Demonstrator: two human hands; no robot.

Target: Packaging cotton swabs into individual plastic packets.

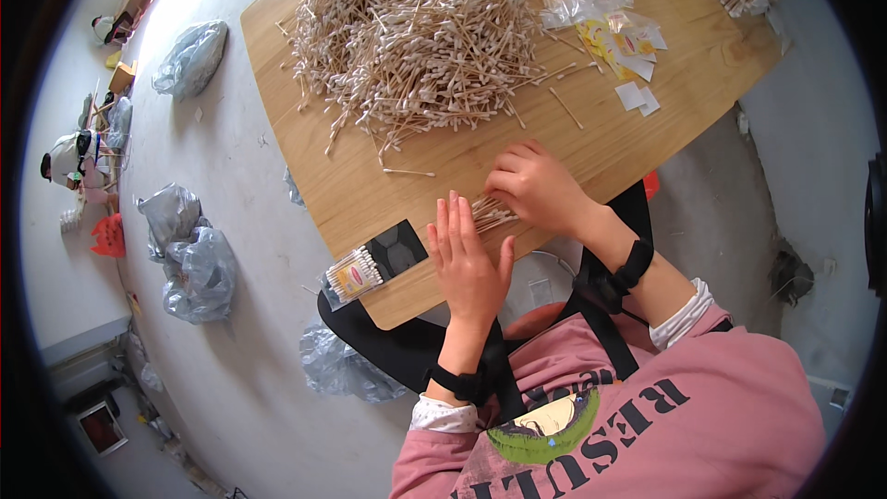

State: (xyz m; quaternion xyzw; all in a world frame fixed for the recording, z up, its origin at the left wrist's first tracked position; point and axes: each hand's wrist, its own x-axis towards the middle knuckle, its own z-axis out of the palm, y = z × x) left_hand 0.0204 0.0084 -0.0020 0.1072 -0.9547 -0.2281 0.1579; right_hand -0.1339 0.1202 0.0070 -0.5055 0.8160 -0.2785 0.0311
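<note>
Crumpled grey plastic bags [189, 259] lay on the floor left of the wooden surface [370, 185]. At the surface's near-left corner sat a small packet of cotton swabs [354, 274] beside a black tray [399, 248]. Just right of that, the left hand [469, 263] stood flat and upright near the near edge, its fingers [453, 222] straight and pressed together against the end of a small bundle of cotton swabs [492, 213]. The right hand [536, 187] covered the bundle's other side, fingers curled down and closed over it. A large heap of loose cotton swabs [416, 32] filled the far middle; clear packets and labels [614, 32] lay toward the far-right corner.
</note>
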